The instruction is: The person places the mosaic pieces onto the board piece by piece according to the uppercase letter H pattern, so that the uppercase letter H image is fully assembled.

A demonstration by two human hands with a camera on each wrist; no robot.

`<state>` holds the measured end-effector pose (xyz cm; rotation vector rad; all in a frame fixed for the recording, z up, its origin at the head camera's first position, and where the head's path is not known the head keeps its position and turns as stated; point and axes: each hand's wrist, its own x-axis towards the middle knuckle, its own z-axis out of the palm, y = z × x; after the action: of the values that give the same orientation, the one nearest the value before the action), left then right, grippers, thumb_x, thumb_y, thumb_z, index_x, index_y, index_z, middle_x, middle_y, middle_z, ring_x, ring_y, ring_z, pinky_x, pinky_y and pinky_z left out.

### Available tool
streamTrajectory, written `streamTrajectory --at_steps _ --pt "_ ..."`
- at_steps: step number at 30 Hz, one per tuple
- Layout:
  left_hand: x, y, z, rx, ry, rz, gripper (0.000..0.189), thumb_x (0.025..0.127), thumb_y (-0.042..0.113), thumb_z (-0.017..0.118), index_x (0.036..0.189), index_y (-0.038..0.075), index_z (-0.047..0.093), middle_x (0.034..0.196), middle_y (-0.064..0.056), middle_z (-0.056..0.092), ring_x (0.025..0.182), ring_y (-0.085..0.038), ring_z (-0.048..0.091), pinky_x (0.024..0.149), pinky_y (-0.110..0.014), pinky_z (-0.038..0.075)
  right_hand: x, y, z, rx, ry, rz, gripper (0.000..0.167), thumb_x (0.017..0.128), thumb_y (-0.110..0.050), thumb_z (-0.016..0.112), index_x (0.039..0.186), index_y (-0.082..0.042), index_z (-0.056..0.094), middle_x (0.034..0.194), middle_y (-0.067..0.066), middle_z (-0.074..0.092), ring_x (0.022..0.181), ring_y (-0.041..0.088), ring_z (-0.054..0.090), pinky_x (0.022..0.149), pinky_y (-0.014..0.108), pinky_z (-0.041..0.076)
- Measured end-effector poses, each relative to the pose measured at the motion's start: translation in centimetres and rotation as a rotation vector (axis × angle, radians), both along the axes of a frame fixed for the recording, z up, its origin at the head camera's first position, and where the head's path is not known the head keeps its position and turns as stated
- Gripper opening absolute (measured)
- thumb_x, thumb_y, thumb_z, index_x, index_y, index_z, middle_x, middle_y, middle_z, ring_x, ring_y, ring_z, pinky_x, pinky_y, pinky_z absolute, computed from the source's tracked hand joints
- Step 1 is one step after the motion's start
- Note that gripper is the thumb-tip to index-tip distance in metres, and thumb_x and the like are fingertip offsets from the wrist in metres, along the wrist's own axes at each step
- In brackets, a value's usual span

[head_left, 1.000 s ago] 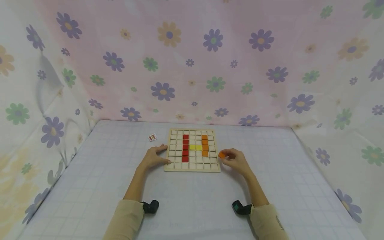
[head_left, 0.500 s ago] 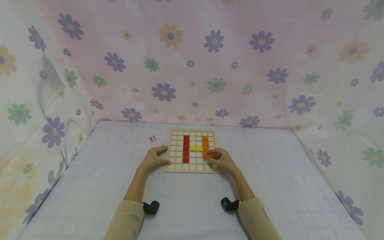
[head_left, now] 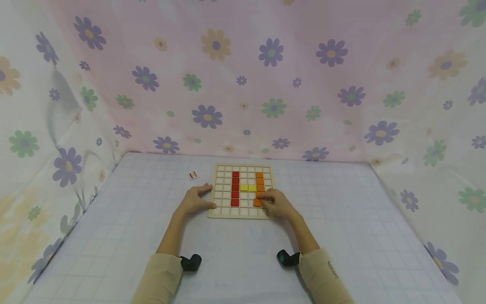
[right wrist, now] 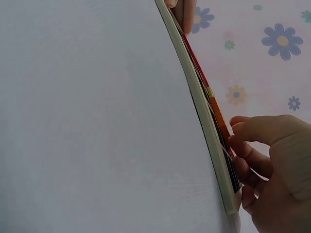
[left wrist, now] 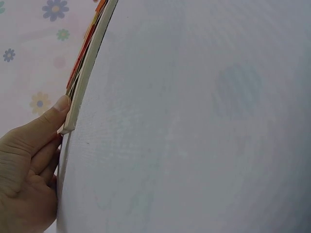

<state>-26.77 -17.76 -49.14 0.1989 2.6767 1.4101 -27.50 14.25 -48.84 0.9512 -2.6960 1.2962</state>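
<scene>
A square wooden grid board [head_left: 224,213] lies on the table with coloured tiles in its cells. Red tiles [head_left: 235,186] form a column on the left, two yellow tiles [head_left: 248,188] sit mid-board, and orange tiles [head_left: 260,181] form a column on the right. My left hand [head_left: 193,200] rests at the board's left edge, thumb and forefinger spread apart and touching it. My right hand [head_left: 279,204] reaches over the right edge and pinches an orange tile [head_left: 257,203] at the column's lower end; the tile sits slightly askew. Its fingers [right wrist: 249,154] partly hide the column.
A small card [head_left: 193,174] with a printed tile pattern lies left of the board's upper corner. Pale cloth covers the table [head_left: 243,257]. A flowered curtain [head_left: 243,93] closes off the back and sides. A black device [head_left: 191,262] is strapped at each wrist.
From beside the board, my right hand has moved left over it with the orange tile, then slightly further to the lower end of the orange column. My left hand has stayed put.
</scene>
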Motion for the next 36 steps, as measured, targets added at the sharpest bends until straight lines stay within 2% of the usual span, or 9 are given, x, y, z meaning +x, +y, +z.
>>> streamTrajectory --at_steps 5,8,11,19,25,29,33,36 --pt "0.0 -0.1 -0.1 0.007 0.006 0.000 0.077 0.064 0.020 0.086 0.131 0.002 0.054 0.142 -0.019 0.041 0.135 -0.035 0.034 0.114 -0.049 0.020 0.0 -0.5 -0.7 -0.027 0.116 -0.024 0.024 0.082 -0.010 0.071 0.102 0.004 0.070 0.095 0.014 0.065 0.085 0.026 0.058 0.071 0.030 0.051" --pt "0.1 0.0 0.0 0.023 0.009 -0.004 0.076 0.064 0.020 0.086 0.131 0.001 0.054 0.142 -0.020 0.041 0.135 -0.034 0.034 0.114 -0.048 0.020 0.1 -0.8 -0.9 -0.028 0.140 -0.039 0.026 0.081 -0.012 0.073 0.102 0.003 0.071 0.097 0.015 0.064 0.089 0.028 0.058 0.073 0.035 0.053" --pt "0.1 0.0 0.0 0.025 0.013 -0.011 0.076 0.064 0.020 0.086 0.130 0.001 0.054 0.141 -0.020 0.041 0.135 -0.035 0.034 0.114 -0.049 0.020 0.2 -0.9 -0.8 -0.028 0.118 -0.048 0.022 0.082 -0.012 0.072 0.099 0.002 0.072 0.096 0.014 0.063 0.089 0.028 0.057 0.074 0.037 0.053" --pt "0.2 0.0 0.2 0.020 0.004 -0.006 0.076 0.064 0.020 0.086 0.131 0.002 0.054 0.142 -0.020 0.041 0.135 -0.034 0.034 0.114 -0.049 0.020 0.5 -0.6 -0.4 -0.023 0.006 -0.049 0.017 0.083 -0.010 0.071 0.096 -0.001 0.074 0.093 0.011 0.062 0.084 0.020 0.052 0.067 0.024 0.044" --pt "0.0 0.0 0.2 0.015 0.003 -0.004 0.077 0.063 0.020 0.086 0.131 0.002 0.054 0.142 -0.019 0.041 0.136 -0.033 0.034 0.114 -0.047 0.020 0.6 -0.4 -0.4 -0.043 0.037 -0.023 0.022 0.079 -0.011 0.074 0.097 0.001 0.073 0.092 0.011 0.062 0.081 0.021 0.052 0.066 0.026 0.044" --pt "0.0 0.1 0.2 0.007 0.008 -0.018 0.078 0.064 0.020 0.086 0.131 0.001 0.053 0.142 -0.019 0.040 0.135 -0.032 0.035 0.114 -0.047 0.021 0.4 0.1 -0.5 -0.017 0.055 -0.021 0.023 0.080 -0.011 0.074 0.099 0.002 0.072 0.093 0.010 0.065 0.084 0.023 0.056 0.071 0.030 0.049" --pt "0.0 0.1 0.1 0.005 0.001 -0.013 0.078 0.064 0.020 0.086 0.132 0.001 0.053 0.142 -0.019 0.040 0.135 -0.032 0.035 0.114 -0.046 0.021 0.3 0.6 -0.4 0.018 -0.001 -0.041 0.023 0.080 -0.013 0.074 0.099 0.001 0.071 0.095 0.008 0.065 0.091 0.023 0.058 0.082 0.035 0.051" --pt "0.1 0.1 0.2 0.004 -0.007 -0.003 0.078 0.063 0.019 0.087 0.132 0.001 0.053 0.142 -0.018 0.040 0.136 -0.031 0.034 0.114 -0.046 0.021 0.2 0.8 -0.2 0.045 -0.010 -0.028 0.023 0.081 -0.013 0.073 0.098 0.002 0.069 0.095 0.010 0.064 0.092 0.026 0.058 0.084 0.039 0.051"
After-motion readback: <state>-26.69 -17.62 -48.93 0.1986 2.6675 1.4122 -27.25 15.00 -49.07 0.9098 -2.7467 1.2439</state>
